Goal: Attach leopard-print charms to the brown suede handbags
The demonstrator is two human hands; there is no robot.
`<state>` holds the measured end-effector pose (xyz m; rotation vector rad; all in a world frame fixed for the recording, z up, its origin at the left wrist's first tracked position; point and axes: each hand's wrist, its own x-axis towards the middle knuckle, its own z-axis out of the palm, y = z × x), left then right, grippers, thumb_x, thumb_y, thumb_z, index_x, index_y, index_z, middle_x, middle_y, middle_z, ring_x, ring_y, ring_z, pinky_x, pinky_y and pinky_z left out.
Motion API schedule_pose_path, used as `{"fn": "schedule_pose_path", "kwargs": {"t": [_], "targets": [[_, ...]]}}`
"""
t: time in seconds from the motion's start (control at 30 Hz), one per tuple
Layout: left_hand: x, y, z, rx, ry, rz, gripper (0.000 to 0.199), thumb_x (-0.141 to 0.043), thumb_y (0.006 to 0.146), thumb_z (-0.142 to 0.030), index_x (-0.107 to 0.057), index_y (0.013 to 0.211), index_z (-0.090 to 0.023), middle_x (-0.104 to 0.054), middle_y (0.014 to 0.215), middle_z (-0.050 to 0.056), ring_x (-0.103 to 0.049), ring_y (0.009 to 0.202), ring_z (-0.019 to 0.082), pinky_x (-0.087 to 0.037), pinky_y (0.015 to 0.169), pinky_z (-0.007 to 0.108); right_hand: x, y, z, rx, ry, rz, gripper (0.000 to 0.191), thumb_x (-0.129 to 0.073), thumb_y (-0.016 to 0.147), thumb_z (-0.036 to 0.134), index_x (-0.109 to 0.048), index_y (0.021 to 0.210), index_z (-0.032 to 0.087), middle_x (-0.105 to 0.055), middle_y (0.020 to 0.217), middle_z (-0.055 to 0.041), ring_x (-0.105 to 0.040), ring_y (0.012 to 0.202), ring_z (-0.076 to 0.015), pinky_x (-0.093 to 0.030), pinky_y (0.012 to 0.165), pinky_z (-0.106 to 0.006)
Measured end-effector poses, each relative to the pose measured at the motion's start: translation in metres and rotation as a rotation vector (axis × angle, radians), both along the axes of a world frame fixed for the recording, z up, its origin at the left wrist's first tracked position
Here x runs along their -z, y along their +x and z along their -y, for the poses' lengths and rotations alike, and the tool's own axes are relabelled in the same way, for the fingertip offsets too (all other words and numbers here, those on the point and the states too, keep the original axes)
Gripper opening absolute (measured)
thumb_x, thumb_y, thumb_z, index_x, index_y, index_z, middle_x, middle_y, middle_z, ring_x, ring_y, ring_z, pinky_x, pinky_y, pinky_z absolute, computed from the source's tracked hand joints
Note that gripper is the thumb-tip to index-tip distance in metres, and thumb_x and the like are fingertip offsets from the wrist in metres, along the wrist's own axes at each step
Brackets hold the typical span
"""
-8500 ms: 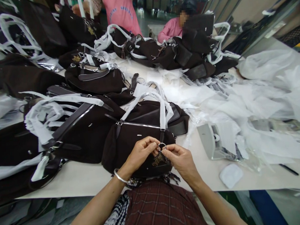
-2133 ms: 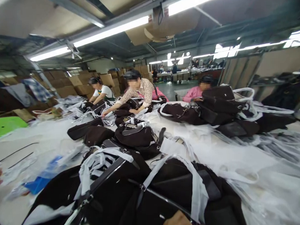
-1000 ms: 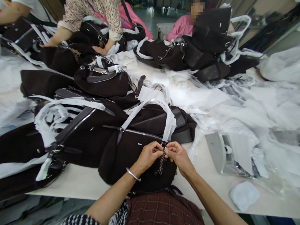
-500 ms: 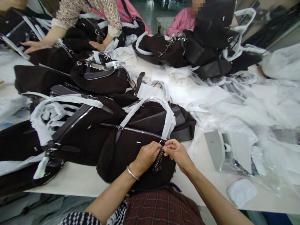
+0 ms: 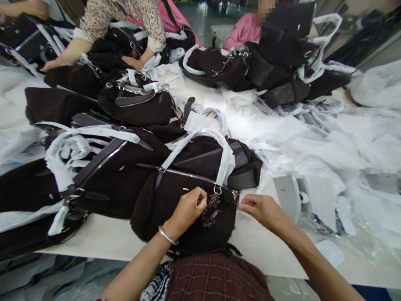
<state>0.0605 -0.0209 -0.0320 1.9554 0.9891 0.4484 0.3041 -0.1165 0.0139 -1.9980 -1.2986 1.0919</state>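
L hand (image 5: 188, 209): grip unclr | R hand (image 5: 263, 209): grip unclr | charm (image 5: 211, 203) part-hid

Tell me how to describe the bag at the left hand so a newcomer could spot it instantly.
At the near edge of the pale table, find the plaid garment. The dark bag lies just beyond it, its white-wrapped handle arching away. Unlike its neighbours, it has the left hand over its front, beside a beaded charm just below a metal ring.
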Motion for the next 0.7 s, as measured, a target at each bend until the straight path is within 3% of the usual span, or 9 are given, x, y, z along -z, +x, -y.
{"fn": "schedule_pose_path", "kwargs": {"t": [0.07,0.17,0.23,0.33,0.4,0.47,0.6,0.7], "targets": [[0.000,-0.002,0.001,-0.045,-0.035,0.034,0.011,-0.051,0.084,-0.012,-0.056,0.086,-0.021,-0.069,0.091,0.003,-0.064,0.080,0.015,-0.047,0.077,0.025,-0.008,0.004,0.002,0.090,0.074,-0.009,0.024,-0.075,0.069,0.035,-0.063,0.054,0.021,-0.066,0.070,-0.0031,-0.061,0.067,-0.0181,-0.046,0.053,-0.026],[-0.003,0.001,0.003,-0.006,0.034,0.008,0.011,-0.050,0.085,-0.013,-0.057,0.085,-0.021,-0.069,0.096,0.003,-0.064,0.086,0.017,-0.046,0.081,0.027,-0.015,-0.009,-0.005,0.302,0.203,-0.323,0.034,-0.073,0.072,0.036,-0.051,0.053,0.018,-0.065,0.113,-0.0097,-0.065,0.097,-0.0249,-0.057,0.065,-0.032],[-0.009,0.005,0.005,0.049,0.120,-0.055,0.011,-0.050,0.085,-0.013,-0.058,0.087,-0.021,-0.068,0.092,0.003,-0.064,0.083,0.017,-0.046,0.079,0.027,-0.016,-0.026,-0.014,0.397,0.222,-0.562,0.037,-0.073,0.073,0.037,-0.047,0.056,0.017,-0.061,0.123,-0.0096,-0.068,0.085,-0.0203,-0.059,0.064,-0.033],[-0.020,0.008,0.006,0.111,0.240,-0.138,0.011,-0.048,0.087,-0.015,-0.058,0.089,-0.020,-0.066,0.084,0.003,-0.061,0.076,0.016,-0.044,0.073,0.027,-0.013,-0.049,-0.025,0.357,0.126,-0.646,0.023,-0.076,0.070,0.033,-0.059,0.078,0.019,-0.070,0.102,-0.0052,-0.061,0.053,-0.0096,-0.055,0.051,-0.027],[-0.026,0.008,0.006,0.142,0.291,-0.148,0.012,-0.047,0.089,-0.017,-0.059,0.088,-0.019,-0.065,0.082,0.003,-0.060,0.074,0.016,-0.043,0.071,0.027,-0.008,-0.059,-0.029,0.239,0.011,-0.604,0.034,-0.075,0.070,0.032,-0.064,0.100,0.020,-0.070,0.071,0.0010,-0.057,0.044,-0.0099,-0.050,0.046,-0.024],[-0.030,0.007,0.007,0.156,0.288,-0.123,0.013,-0.046,0.091,-0.018,-0.059,0.087,-0.019,-0.065,0.081,0.003,-0.060,0.073,0.015,-0.042,0.070,0.026,-0.003,-0.063,-0.029,0.152,-0.070,-0.559,0.036,-0.071,0.073,0.034,-0.067,0.104,0.017,-0.061,0.050,0.0049,-0.056,0.041,-0.0115,-0.047,0.043,-0.023],[-0.030,0.006,0.006,0.126,0.152,-0.014,0.009,-0.050,0.091,-0.021,-0.059,0.089,-0.020,-0.065,0.083,0.001,-0.061,0.076,0.013,-0.043,0.071,0.024,0.008,-0.060,-0.026,0.119,-0.078,-0.523,0.024,-0.070,0.075,0.037,-0.072,0.085,0.015,-0.059,0.044,0.0038,-0.053,0.038,-0.0104,-0.043,0.041,-0.021],[-0.021,0.010,0.002,0.006,0.039,0.046,0.011,-0.049,0.092,-0.022,-0.060,0.092,-0.021,-0.064,0.088,0.001,-0.060,0.081,0.013,-0.044,0.076,0.024,0.015,-0.054,-0.024,0.119,-0.065,-0.551,0.026,-0.071,0.075,0.039,-0.074,0.086,0.015,-0.065,0.055,0.0008,-0.053,0.040,-0.0088,-0.042,0.041,-0.020]]}}
